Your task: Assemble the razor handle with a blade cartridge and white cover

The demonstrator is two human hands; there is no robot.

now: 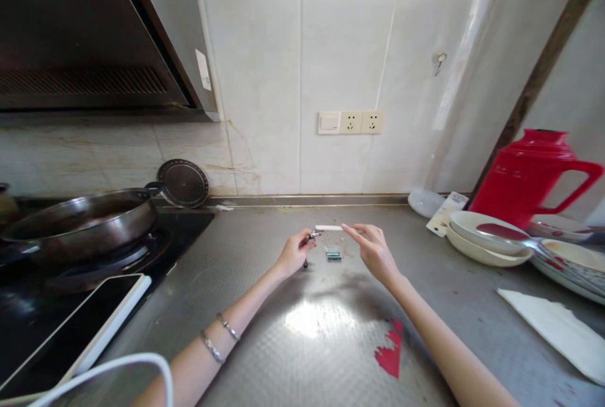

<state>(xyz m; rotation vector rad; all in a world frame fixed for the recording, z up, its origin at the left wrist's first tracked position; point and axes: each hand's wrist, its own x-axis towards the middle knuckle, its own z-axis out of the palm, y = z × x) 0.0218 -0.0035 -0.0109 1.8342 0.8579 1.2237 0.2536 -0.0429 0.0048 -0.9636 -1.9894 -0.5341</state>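
Note:
Over the middle of the metal counter, my left hand is closed on a small black-and-silver object whose kind I cannot make out. A thin dark end of something sticks out below that hand. My right hand has its fingertips pinched at the right end of a slim white stick. The stick lies level between the two hands, its left end close to the silver part; whether they touch I cannot tell. Small green batteries lie side by side on the counter just below the stick.
At left a steel pan stands on the black cooktop, with a phone and white cable nearer. A red jug, stacked dishes and white paper are at right. A red scrap lies in front.

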